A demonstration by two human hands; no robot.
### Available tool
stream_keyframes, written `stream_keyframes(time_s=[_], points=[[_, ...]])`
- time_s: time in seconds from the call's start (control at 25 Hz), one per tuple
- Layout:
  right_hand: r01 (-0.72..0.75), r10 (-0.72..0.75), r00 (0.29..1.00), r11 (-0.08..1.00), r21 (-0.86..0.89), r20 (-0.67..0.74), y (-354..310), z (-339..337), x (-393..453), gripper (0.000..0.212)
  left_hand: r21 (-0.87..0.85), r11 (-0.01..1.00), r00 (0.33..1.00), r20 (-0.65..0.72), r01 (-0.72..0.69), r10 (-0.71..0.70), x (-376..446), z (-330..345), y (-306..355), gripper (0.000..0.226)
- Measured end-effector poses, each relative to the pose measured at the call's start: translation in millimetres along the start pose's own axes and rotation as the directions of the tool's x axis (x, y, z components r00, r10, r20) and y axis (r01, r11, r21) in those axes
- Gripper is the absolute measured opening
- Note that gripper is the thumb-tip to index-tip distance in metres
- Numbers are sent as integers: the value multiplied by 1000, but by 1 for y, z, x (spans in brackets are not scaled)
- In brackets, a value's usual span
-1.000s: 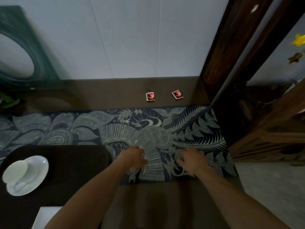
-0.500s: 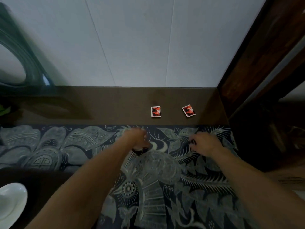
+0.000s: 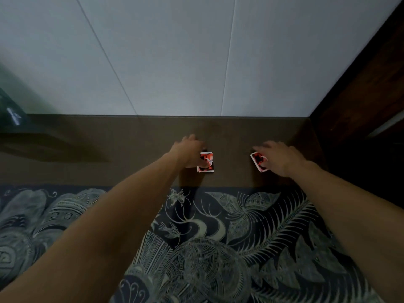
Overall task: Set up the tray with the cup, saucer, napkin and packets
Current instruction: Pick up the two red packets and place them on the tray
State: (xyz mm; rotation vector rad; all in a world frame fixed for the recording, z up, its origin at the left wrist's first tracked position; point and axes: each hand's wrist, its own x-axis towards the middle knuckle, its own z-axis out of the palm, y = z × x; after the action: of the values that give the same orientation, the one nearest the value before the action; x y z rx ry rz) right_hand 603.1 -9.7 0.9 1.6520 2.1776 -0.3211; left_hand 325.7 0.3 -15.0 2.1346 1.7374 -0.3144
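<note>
Grabbing both packets off the bench.
Left hand (image 3: 190,154) grip narrow on left packet (image 3: 206,162), right hand (image 3: 277,157) on right packet (image 3: 259,161); closure unclear. I pinch edges, lift flat. Tray out of view.

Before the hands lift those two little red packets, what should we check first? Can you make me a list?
1. Left hand on the left packet: ok, it touches the packet's left side.
2. Right hand on the right packet: ok, it overlaps the packet's right edge.
3. Fingers curled firmly round each packet: cannot tell, the image is blurred there.
4. Packets lying apart on the brown tabletop: ok.
5. Tray, cup and saucer in sight for the drop-off: not ok, none are in view.
6. Patterned cloth clear of the packets: ok.
</note>
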Motion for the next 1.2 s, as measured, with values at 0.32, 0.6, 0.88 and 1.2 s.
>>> stream_keyframes(time_s=[0.32, 0.6, 0.88, 1.2], points=[[-43, 79, 985, 972, 231, -152, 0, -1, -2, 44, -237, 971, 992, -110, 28, -55, -10, 9, 4, 53], [-64, 134, 974, 935, 349, -182, -25, -18, -78, 14, -427, 902, 990, -82, 67, -112, -86, -1, 21, 19], [39, 42, 989, 853, 521, -144, -100, 10, -208, 10, -715, 687, 989, 40, 128, -143, -233, -5, 28, 13], [112, -23, 987, 800, 590, -157, -183, 33, -294, 17, -756, 637, 989, 100, 148, -111, -361, 33, -4, 13]])
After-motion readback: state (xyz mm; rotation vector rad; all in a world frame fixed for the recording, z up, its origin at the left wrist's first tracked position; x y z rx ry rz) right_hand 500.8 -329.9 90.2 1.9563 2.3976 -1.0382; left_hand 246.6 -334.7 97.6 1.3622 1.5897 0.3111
